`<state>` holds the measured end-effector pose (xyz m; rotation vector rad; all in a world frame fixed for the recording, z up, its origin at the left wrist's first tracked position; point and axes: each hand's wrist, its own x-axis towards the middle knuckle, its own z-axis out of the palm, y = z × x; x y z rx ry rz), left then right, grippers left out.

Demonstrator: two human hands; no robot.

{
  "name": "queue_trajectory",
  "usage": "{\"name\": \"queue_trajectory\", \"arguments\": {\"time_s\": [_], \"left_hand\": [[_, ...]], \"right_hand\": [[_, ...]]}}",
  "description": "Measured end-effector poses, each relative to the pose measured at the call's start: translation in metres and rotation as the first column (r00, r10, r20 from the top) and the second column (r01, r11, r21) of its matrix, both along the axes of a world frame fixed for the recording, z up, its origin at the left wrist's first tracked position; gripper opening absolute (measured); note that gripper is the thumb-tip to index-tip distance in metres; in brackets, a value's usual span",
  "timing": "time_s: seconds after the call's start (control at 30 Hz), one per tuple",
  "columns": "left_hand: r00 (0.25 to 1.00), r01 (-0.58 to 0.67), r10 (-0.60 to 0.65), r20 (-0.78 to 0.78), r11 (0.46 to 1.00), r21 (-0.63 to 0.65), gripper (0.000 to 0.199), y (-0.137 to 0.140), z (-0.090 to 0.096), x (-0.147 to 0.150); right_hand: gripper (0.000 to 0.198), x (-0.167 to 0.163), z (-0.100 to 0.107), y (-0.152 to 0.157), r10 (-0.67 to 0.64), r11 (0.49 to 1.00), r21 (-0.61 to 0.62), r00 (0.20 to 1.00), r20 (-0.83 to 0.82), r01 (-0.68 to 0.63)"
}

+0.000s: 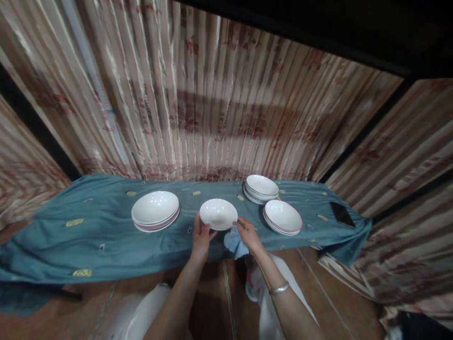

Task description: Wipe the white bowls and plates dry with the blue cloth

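Note:
A white bowl (218, 213) is held up over the front of the table, its inside facing me. My left hand (201, 236) grips its left rim, thumb toward the front. At its right edge, my right hand (247, 233) holds the rim together with a light blue cloth (235, 243), which hangs below the bowl. To the left stands a stack of white bowls (155, 208), one lower rim reddish. Right of my hands are a stack of red-rimmed white bowls (283, 217) and, behind it, another stack of white bowls with a dark rim (262, 186).
A green patterned cloth (116, 231) covers the long table. A black phone (341, 214) lies near its right end. Pleated curtains (219, 108) hang right behind the table, with dark frame bars around. Below the front edge is a brown tiled floor (215, 302).

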<state>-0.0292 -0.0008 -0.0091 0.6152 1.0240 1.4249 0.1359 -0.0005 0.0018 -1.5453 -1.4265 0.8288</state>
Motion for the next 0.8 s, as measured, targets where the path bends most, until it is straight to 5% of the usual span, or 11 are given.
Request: {"name": "queue_trajectory", "arguments": {"time_s": [0.13, 0.2, 0.37, 0.5, 0.6, 0.8], "left_hand": [[1.000, 0.023, -0.023, 0.002, 0.999, -0.022, 0.068, 0.003, -0.001, 0.004], [0.999, 0.033, -0.033, -0.008, 0.999, -0.022, 0.068, 0.003, 0.000, 0.004], [0.998, 0.052, -0.054, -0.040, 0.998, -0.044, 0.067, 0.005, 0.004, 0.004], [0.998, 0.043, -0.045, -0.039, 0.997, -0.063, 0.069, 0.007, 0.004, 0.002], [0.999, 0.047, -0.049, -0.022, 0.996, -0.070, 0.069, 0.008, 0.003, 0.001], [0.998, 0.055, -0.055, -0.007, 0.997, -0.055, 0.066, 0.009, -0.002, -0.005]], "right_hand": [[0.034, 0.021, 0.017, -0.005, -0.040, 0.999, 0.003, 0.975, 0.218, 0.040], [0.038, 0.026, 0.032, -0.007, -0.097, 0.992, 0.097, 0.963, 0.252, 0.075], [0.044, 0.007, 0.058, 0.004, -0.113, 0.979, 0.200, 0.938, 0.327, 0.049], [0.039, -0.019, 0.043, 0.018, 0.064, 0.982, 0.127, 0.872, 0.486, -0.143], [0.035, -0.027, 0.024, 0.027, 0.255, 0.938, 0.044, 0.771, 0.583, -0.344], [0.034, -0.016, 0.015, 0.038, 0.281, 0.870, 0.206, 0.794, 0.539, -0.447]]}}
